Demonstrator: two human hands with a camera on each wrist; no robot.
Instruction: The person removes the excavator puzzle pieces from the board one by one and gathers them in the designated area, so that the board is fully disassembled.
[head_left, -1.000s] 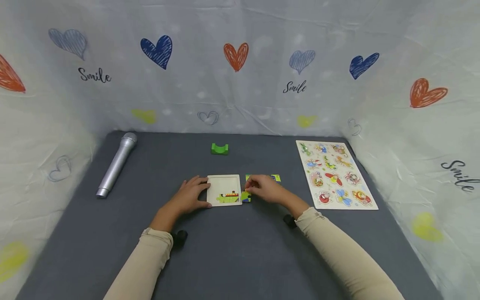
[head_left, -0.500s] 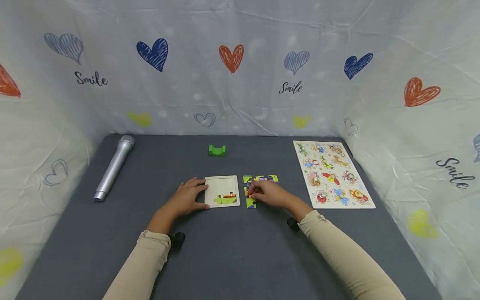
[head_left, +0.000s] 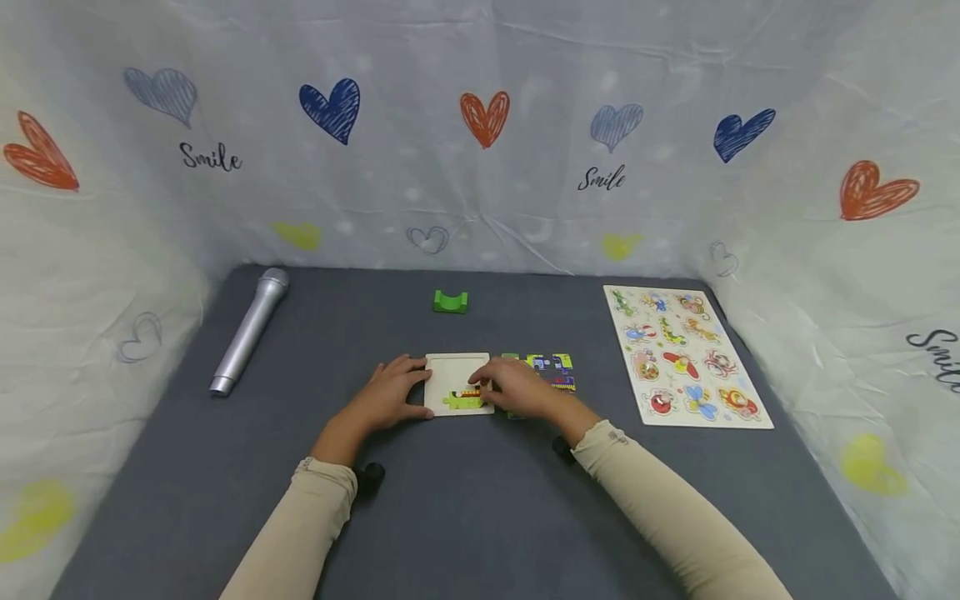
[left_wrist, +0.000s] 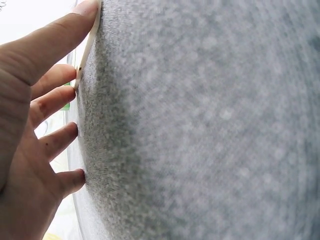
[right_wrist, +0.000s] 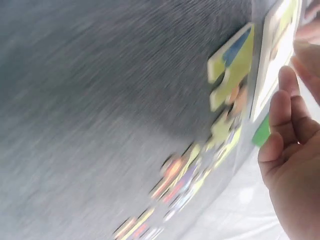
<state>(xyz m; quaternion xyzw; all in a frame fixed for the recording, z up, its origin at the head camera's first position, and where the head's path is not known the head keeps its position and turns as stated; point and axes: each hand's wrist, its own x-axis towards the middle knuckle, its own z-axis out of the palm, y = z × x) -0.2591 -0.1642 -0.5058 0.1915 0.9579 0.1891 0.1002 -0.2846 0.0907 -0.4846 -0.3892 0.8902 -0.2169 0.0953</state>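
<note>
A small pale puzzle tray [head_left: 450, 371] lies mid-table, green crocodile-like picture pieces [head_left: 457, 401] along its bottom. My left hand [head_left: 384, 396] rests at its left side, fingers spread. In the left wrist view the thumb [left_wrist: 60, 40] touches the tray's rim. Over the tray's lower right is my right hand [head_left: 520, 387], its thumb and a fingertip close together at the pieces. I cannot tell whether a piece is between them. Right of the tray lie several loose jigsaw pieces [head_left: 551, 367], partly under that hand. One yellow-and-blue piece [right_wrist: 232, 55] shows in the right wrist view.
A silver microphone [head_left: 251, 329] lies at the left. A green block [head_left: 450, 302] with a curved notch stands behind the tray. To the right is a pale board [head_left: 686, 358] with small animal pictures. White cloth [head_left: 525, 217] walls the table's back and sides.
My right hand has moved left from the loose pieces onto the tray's lower right. Half a second earlier it was at an orange piece beside the tray. The left hand stays at the tray's side.
</note>
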